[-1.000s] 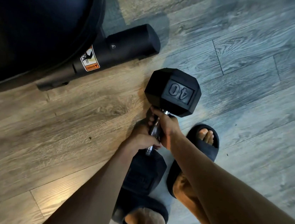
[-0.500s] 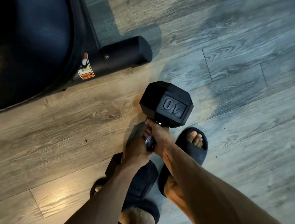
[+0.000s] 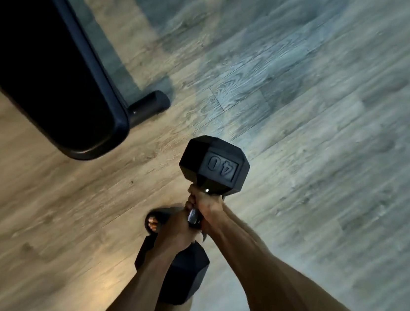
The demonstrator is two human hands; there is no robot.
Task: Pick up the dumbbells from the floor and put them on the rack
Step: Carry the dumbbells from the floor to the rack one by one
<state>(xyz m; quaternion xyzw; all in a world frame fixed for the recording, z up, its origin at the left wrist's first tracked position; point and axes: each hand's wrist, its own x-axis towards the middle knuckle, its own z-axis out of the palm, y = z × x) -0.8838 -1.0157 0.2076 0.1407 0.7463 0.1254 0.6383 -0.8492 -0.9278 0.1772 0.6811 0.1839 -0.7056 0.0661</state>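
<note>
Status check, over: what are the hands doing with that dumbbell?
Left hand and right hand both grip the handle. Dumbbell tilted, 40 end up, appears off floor. Rack not in view; black bench close at left.

Your view is dim and smeared with motion blur, the floor (image 3: 332, 119) streaking toward the edges. Warm light pools on the boards low at your left, cooler light washes the right. The black pad (image 3: 43, 58) sinks into shadow; the dumbbell (image 3: 214, 166) shows its number clearly.
</note>
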